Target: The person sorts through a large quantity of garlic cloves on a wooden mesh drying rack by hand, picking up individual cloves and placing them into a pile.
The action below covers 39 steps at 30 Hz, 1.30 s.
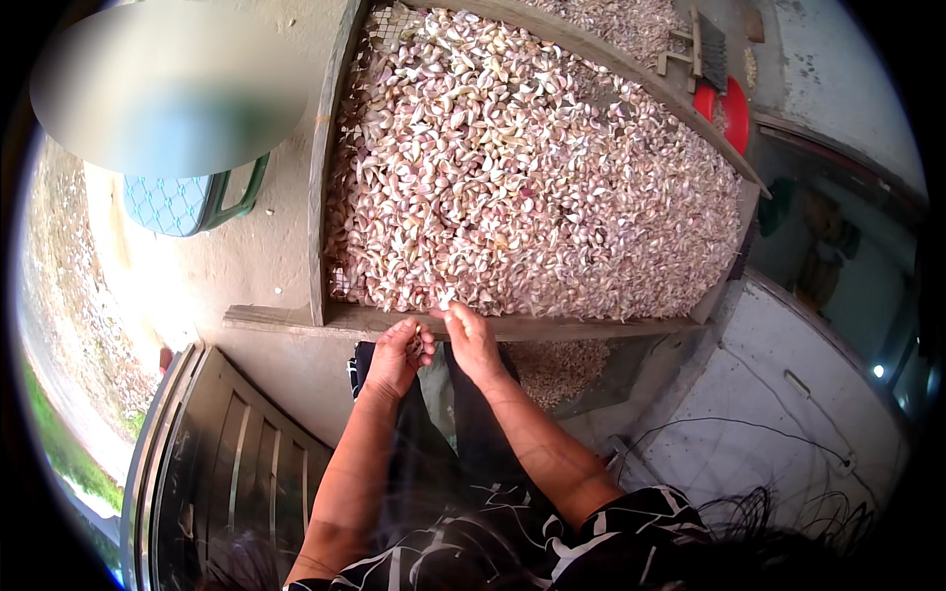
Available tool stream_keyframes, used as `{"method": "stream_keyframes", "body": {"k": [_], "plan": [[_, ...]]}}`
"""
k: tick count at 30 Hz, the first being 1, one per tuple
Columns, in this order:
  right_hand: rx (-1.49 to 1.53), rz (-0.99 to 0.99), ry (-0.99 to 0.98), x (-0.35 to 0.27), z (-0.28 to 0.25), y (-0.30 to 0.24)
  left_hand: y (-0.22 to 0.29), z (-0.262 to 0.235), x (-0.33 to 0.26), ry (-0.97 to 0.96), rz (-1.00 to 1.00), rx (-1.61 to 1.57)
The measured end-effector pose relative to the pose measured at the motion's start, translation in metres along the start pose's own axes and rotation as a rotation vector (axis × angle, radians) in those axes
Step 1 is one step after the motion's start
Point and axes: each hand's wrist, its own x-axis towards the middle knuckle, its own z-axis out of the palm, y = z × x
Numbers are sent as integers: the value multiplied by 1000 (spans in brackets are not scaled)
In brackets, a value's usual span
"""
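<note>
Concrete ground surrounds a big wooden-framed mesh tray (317, 177) heaped with pinkish garlic cloves (532, 167). At the tray's near edge, the left hand (397, 357) cups several cloves, fingers curled narrowly around them. The right hand (471, 340) pinches one clove just beside it. Beyond the tray's far rim, a red object (734, 110) is half hidden.

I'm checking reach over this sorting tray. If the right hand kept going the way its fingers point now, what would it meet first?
The right hand points away from the person, fingertips at the wooden frame. Going on, it would most likely meet the heap of garlic cloves just past that near edge, though depth is hard to judge.
</note>
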Motion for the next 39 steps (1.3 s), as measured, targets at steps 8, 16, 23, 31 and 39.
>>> {"method": "stream_keyframes", "body": {"k": [8,16,23,31,39], "plan": [[-325,-409,114,13,3,-31,14,46,5,-106,97,-284],[-623,-534,196,19,-31,-53,21,92,8,-192,177,-114],[-780,-550,197,26,-45,-55,22,99,21,-202,185,46],[-572,-557,-11,33,-66,-75,43,102,20,-272,67,59],[-409,-326,-81,46,-46,-38,136,-3,-12,-12,168,-208]]}}
